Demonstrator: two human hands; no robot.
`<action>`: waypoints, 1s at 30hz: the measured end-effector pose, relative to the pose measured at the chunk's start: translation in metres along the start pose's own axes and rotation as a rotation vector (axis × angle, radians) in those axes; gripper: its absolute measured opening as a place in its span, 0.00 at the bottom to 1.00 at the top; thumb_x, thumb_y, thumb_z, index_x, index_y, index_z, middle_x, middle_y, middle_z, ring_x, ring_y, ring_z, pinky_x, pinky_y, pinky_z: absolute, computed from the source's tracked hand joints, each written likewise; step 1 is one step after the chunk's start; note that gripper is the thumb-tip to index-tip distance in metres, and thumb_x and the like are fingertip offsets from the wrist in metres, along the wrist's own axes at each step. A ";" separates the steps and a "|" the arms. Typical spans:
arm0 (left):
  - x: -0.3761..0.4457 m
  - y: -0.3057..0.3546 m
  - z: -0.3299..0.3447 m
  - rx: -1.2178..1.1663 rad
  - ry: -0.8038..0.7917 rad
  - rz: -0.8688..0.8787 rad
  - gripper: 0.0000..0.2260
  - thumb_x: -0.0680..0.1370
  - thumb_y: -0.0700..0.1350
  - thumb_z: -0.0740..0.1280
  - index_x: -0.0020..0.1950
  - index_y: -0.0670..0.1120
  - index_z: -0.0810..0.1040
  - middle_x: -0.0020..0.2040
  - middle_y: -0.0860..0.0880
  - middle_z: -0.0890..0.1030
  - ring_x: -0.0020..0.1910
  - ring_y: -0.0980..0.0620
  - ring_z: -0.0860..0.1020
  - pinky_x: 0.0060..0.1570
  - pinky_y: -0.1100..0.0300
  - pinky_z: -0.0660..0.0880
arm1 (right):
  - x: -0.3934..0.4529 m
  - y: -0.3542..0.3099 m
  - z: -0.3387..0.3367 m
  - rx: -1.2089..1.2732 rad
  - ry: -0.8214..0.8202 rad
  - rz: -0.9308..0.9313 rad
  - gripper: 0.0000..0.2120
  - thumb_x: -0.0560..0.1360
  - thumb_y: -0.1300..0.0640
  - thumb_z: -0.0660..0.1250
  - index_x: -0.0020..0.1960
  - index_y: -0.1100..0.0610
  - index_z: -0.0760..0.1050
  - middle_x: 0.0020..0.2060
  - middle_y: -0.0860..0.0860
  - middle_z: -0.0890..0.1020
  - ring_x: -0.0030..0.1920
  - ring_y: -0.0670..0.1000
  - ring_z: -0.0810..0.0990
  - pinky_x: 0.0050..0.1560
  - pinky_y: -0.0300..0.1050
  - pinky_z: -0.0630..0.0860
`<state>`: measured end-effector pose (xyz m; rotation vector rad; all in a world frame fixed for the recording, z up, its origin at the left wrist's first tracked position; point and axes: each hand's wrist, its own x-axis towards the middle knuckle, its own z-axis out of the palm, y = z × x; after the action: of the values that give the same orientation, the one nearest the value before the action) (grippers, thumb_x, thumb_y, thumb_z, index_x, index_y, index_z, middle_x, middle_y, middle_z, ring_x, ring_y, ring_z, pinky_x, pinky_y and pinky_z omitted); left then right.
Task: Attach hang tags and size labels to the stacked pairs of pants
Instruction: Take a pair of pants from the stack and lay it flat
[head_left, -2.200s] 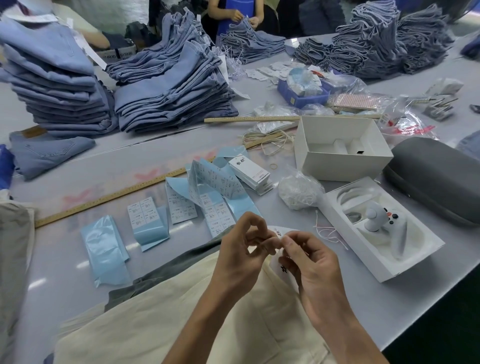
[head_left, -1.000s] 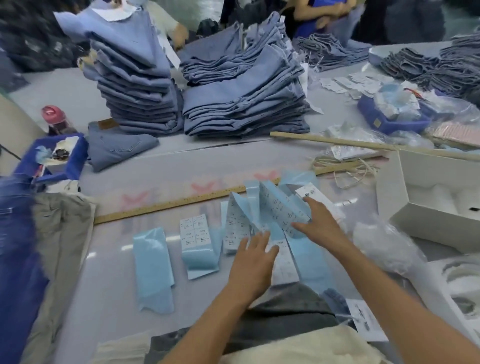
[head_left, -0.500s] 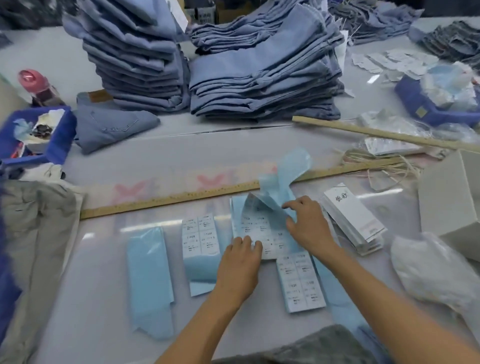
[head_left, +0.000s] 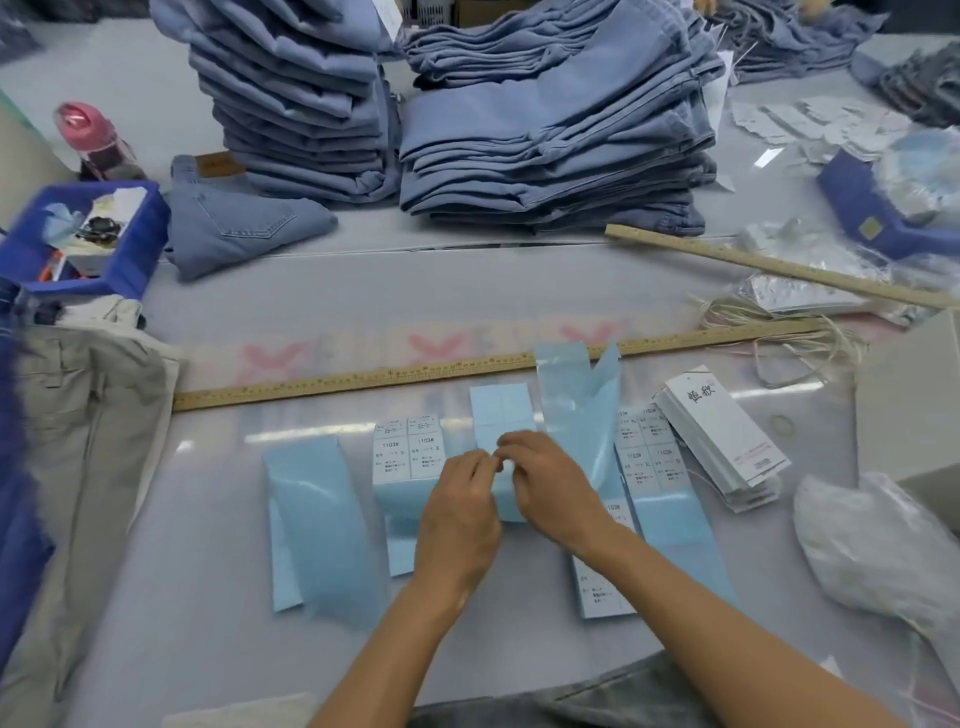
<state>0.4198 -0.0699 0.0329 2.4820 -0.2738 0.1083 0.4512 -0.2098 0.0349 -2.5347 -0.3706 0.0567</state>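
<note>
On the smooth gray table (head_left: 467, 291), both hands, left hand (head_left: 460, 514) and right hand (head_left: 545, 488), meet, pinching a shiny blue label sheet (head_left: 501, 415).

The fingertips of the left hand (head_left: 457, 512) and the right hand (head_left: 545, 493) meet over a blue label sheet (head_left: 501, 415), and they hide what they pinch; it is perhaps one sticker, but I cannot tell. The small print on the size labels (head_left: 408, 452) is too fine to read. The beige pants (head_left: 67, 441) and the blue bin (head_left: 124, 249) are cut by the left edge. The grey pants (head_left: 597, 701) are cut by the bottom edge, and the clear plastic bag (head_left: 883, 551) by the right edge.
</note>
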 end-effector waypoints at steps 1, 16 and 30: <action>0.004 0.000 0.003 0.059 -0.081 0.069 0.20 0.72 0.27 0.66 0.62 0.38 0.80 0.60 0.41 0.81 0.59 0.40 0.79 0.54 0.48 0.79 | 0.002 0.005 -0.008 0.039 0.162 0.043 0.16 0.73 0.74 0.60 0.53 0.61 0.82 0.57 0.55 0.81 0.60 0.55 0.76 0.63 0.44 0.71; 0.000 0.002 0.038 0.368 -0.433 0.068 0.25 0.81 0.65 0.57 0.70 0.51 0.71 0.77 0.43 0.64 0.77 0.40 0.60 0.74 0.46 0.59 | -0.023 0.086 -0.055 0.537 0.713 1.220 0.30 0.73 0.54 0.73 0.71 0.58 0.66 0.69 0.60 0.71 0.66 0.63 0.73 0.64 0.57 0.74; -0.004 0.006 0.034 -0.067 -0.329 -0.109 0.11 0.86 0.47 0.54 0.65 0.47 0.71 0.64 0.50 0.73 0.67 0.48 0.70 0.58 0.52 0.74 | -0.030 0.059 -0.063 1.386 0.507 1.225 0.13 0.73 0.54 0.77 0.54 0.57 0.79 0.43 0.53 0.82 0.35 0.48 0.80 0.33 0.43 0.79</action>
<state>0.4153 -0.0945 0.0082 2.4348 -0.2735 -0.3513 0.4450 -0.2985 0.0538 -0.9915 1.0744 0.0842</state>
